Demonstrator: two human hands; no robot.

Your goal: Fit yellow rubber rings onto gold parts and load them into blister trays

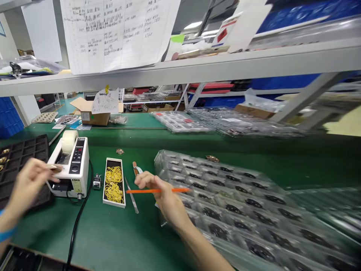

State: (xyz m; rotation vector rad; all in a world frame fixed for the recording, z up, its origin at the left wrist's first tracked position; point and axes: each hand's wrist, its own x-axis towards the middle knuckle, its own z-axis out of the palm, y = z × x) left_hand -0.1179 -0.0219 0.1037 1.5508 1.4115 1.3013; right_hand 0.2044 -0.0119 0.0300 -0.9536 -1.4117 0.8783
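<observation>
My left hand (31,181) pinches a small shiny metal piece (55,168) in front of the white tape dispenser (80,162); motion blurs the piece. A thin orange stick (135,191) is held in my right hand (166,195), over the near left edge of a clear plastic tray (162,160) with dark round parts in its pockets. Between my hands lies a narrow white box (123,205) of yellow rings (113,184). Metal tweezers (132,196) rest beside it. A small tool with a brown handle (135,167) lies just beyond my right fingers.
A tally counter (96,182) and a black cable (77,218) are beside the dispenser. A black compartment tray (31,146) holds gold pieces at left. Two shiny metal parts, one near (120,151), one farther right (212,158), lie on the green bench. A shelf beam (180,73) crosses above.
</observation>
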